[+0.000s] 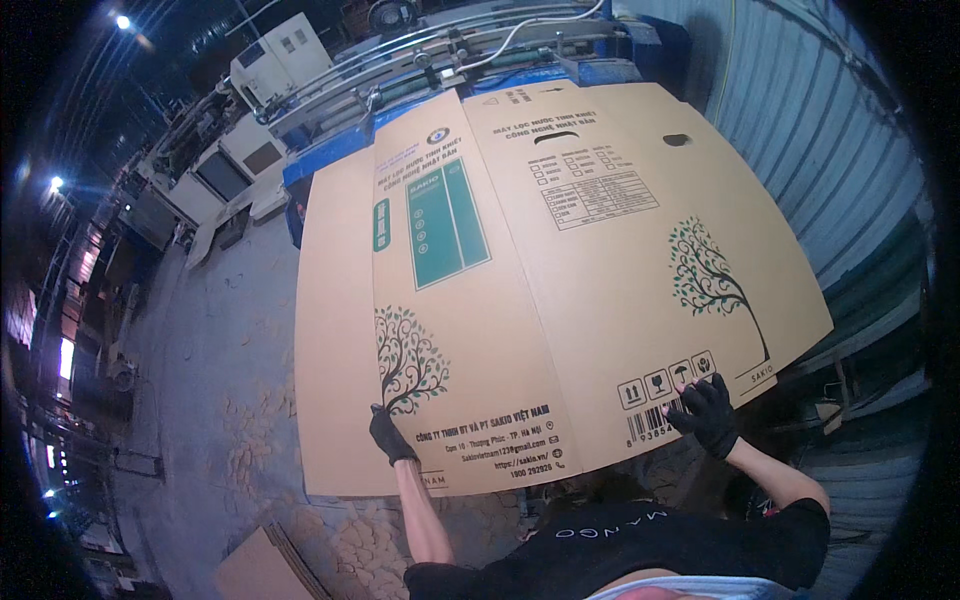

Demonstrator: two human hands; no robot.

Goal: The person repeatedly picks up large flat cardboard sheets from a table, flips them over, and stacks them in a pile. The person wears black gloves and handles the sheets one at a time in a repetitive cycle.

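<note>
A large flat sheet of brown printed cardboard point(520, 300), creased into box panels, spreads before me. It bears tree pictures, a green block and rows of black print. My left hand point(394, 437), in a black glove, is closed at the near left part of the sheet, by the foot of the left tree; its fingers are partly hidden. My right hand point(708, 416), in a black glove with bare fingertips, grips the near right edge. Its fingers lie over the top face beside the barcode, and its thumb is not clearly seen.
Beyond the sheet's far edge stands a blue machine point(350, 130) with metal rails. Cardboard scraps point(255, 435) litter the floor at left, and stacked cardboard point(265, 570) stands at the lower left. A corrugated metal wall point(800, 120) runs along the right. White machinery point(280, 60) is farther off.
</note>
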